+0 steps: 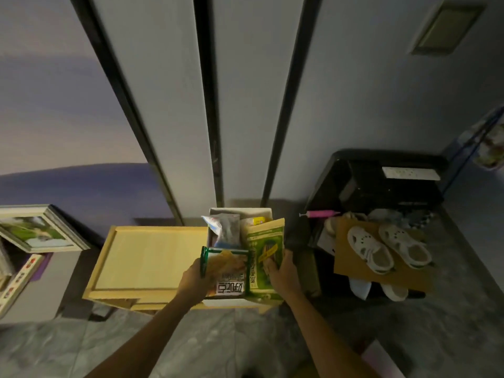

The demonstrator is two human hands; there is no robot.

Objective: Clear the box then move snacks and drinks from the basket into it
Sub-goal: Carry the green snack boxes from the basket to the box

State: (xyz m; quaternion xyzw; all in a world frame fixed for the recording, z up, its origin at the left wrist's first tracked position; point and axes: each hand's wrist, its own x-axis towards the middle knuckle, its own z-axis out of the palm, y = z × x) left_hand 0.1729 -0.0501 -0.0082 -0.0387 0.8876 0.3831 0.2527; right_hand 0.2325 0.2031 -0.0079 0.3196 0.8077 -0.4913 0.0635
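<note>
Little can be read here. The snack packet (228,271) with the green border carries a white panel of large dark characters that look like Korean script, seen upside down and too blurred to make out. The green-and-tan packet (266,255) beside it bears printed lettering, likewise illegible. Nothing else shows readable text.

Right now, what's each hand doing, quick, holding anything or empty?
Left hand: closed on the green-edged snack packet.
Right hand: closed on the tall green snack bag, both over the white box.
</note>
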